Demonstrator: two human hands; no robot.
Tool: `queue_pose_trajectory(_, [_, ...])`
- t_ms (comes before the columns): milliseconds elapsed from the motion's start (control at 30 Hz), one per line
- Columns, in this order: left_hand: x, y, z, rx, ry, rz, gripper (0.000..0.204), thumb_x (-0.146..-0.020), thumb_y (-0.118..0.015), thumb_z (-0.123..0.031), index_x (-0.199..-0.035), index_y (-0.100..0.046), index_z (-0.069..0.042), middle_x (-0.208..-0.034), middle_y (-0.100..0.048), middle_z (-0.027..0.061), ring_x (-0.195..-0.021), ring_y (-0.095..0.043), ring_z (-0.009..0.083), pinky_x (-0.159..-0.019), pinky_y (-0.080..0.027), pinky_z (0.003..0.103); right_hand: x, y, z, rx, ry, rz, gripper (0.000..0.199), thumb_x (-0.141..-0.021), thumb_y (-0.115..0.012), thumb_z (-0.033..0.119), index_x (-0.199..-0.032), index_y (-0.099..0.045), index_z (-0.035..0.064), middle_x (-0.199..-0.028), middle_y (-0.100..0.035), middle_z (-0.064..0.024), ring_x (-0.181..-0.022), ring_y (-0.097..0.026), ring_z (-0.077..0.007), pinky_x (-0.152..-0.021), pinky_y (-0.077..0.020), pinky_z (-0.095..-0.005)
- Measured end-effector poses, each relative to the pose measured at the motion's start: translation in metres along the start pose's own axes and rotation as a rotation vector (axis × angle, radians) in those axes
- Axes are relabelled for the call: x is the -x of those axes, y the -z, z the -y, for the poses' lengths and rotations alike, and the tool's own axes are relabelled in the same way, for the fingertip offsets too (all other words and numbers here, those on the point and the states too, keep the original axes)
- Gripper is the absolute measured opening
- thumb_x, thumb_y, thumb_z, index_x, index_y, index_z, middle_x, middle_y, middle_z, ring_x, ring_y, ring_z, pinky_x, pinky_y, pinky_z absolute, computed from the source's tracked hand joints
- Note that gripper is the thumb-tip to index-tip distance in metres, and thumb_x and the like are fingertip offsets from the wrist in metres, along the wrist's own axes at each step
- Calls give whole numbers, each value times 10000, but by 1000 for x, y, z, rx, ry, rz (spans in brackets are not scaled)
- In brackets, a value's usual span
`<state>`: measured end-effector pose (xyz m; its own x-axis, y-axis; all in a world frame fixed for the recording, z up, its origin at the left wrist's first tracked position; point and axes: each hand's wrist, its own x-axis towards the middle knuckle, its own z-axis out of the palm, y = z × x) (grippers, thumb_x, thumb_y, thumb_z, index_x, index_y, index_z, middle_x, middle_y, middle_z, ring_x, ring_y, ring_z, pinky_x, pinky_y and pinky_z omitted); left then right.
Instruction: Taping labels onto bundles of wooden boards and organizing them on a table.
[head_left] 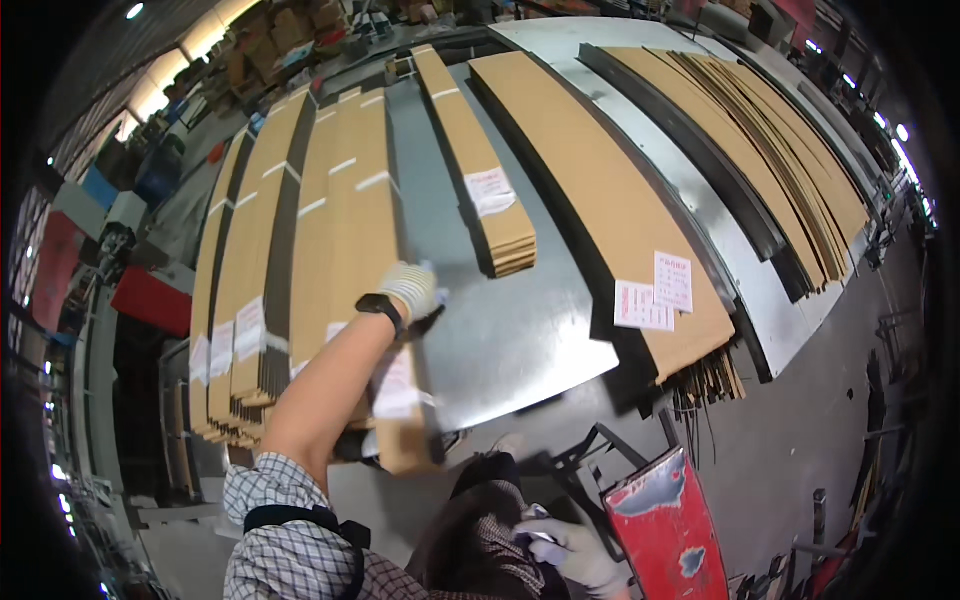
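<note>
My left hand (412, 290), in a striped knit glove with a black band at the wrist, is at the right edge of a strapped bundle of long cardboard strips (395, 435). Its fingers are blurred and partly hidden, so their grip is unclear. The bundle's near end, carrying a white label (396, 386), is blurred. Low down, by my lap, my gloved right hand (580, 556) is closed around a small light-and-dark object (538, 522) too unclear to name. To the right of my left hand lies a narrow cardboard bundle (455, 120) with a label near its end.
More strapped cardboard bundles (265, 200) lie side by side at left. A metal table top (510, 340) shows between them and a wide cardboard stack (580, 140). Further right are more cardboard sheets (790, 150). A worn red metal panel (665, 530) stands beside my right hand.
</note>
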<state>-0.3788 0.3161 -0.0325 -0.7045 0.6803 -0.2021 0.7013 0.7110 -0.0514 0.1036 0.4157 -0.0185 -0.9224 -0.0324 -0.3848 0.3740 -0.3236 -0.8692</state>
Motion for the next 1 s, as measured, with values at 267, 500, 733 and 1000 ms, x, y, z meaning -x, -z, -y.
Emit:
queue_pose_trajectory(267, [-148,-29,-28,1486,-18,-146,1144,-756,-867,-88,-1611,-107,-82,-1529,-430,160,-1347,-485,252,-1092,-439,398,66,146,56,211,-181,-975,277,-1002,-617,249,-1032,-719,-7,-745,-664,-40,-542,-569,-80,-501,-452,-246])
queue_pose_trajectory(500, [-154,35,-136,313,142,-707,871,-682,-874,-103,-1428,-431,-30,-1349,-576,207,-1216,-579,384,-1069,-454,443,196,304,-90,541,-257,-1172,170,-1021,-558,135,-972,-682,30,-783,-677,-23,-625,-565,-99,-575,-468,-262])
queue_pose_trajectory(733, [-45,48,-353,134,-491,-398,510,-872,-640,-352,-1257,-631,-19,-1355,-574,213,-1343,-463,403,-1196,-201,603,179,336,-91,1243,-759,-300,382,-948,-535,365,-842,-755,72,-838,-718,-208,-821,-711,-375,-764,-565,-482])
queue_pose_trajectory(1000, [53,15,-378,1455,305,-403,655,-939,-673,-427,-1420,-411,-68,-1413,-516,99,-1284,-499,252,-1096,-382,455,183,409,-74,1246,-737,-140,203,-842,-607,231,-851,-749,86,-837,-721,-201,-808,-700,-407,-761,-551,-497])
